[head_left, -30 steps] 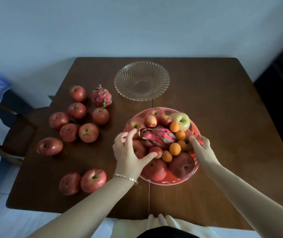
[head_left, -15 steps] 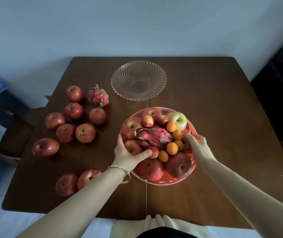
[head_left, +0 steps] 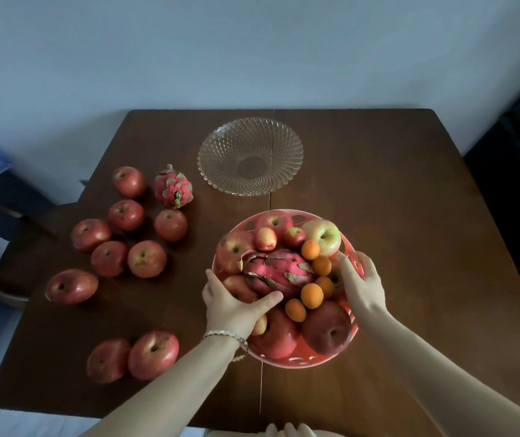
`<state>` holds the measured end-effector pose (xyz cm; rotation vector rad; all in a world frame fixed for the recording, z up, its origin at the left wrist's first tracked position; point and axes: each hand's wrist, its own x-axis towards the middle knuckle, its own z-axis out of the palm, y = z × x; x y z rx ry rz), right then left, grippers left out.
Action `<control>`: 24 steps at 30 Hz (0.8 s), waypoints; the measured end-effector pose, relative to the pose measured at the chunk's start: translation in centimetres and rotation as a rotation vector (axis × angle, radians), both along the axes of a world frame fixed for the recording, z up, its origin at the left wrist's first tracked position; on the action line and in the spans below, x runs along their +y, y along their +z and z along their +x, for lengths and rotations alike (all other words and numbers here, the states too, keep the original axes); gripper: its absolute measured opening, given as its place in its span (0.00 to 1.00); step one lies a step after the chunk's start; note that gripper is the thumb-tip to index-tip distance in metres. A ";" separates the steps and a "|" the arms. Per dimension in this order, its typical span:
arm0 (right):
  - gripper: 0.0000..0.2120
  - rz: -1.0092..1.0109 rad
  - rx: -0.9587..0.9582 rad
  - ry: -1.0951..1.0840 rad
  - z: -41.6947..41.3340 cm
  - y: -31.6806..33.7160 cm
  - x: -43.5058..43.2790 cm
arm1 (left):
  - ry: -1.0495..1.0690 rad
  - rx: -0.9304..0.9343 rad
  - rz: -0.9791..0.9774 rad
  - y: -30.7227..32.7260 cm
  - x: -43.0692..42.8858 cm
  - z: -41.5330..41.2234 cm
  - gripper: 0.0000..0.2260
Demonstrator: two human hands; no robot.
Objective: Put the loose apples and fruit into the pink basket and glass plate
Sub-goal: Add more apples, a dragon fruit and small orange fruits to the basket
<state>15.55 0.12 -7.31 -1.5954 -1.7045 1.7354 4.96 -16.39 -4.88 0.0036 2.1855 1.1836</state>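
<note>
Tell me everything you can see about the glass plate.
The glass plate is clear, round and shallow, with a cut diamond pattern spiralling to a plain centre and a scalloped rim. It sits flat and empty on the dark wooden table, beyond the pink basket and right of the loose dragon fruit. Only the table touches it.
</note>
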 end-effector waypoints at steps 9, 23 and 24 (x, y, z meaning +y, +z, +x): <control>0.14 0.071 -0.013 -0.066 0.6 1.5 8.3 | -0.019 0.016 0.020 0.4 8.4 0.8 0.60; 0.22 0.061 0.031 -0.210 -6.8 1.6 25.4 | -0.163 0.107 0.001 -0.5 28.2 -10.0 0.56; 0.22 0.061 0.032 -0.212 -7.5 1.5 26.1 | -0.162 0.102 -0.006 -0.5 29.0 -10.7 0.56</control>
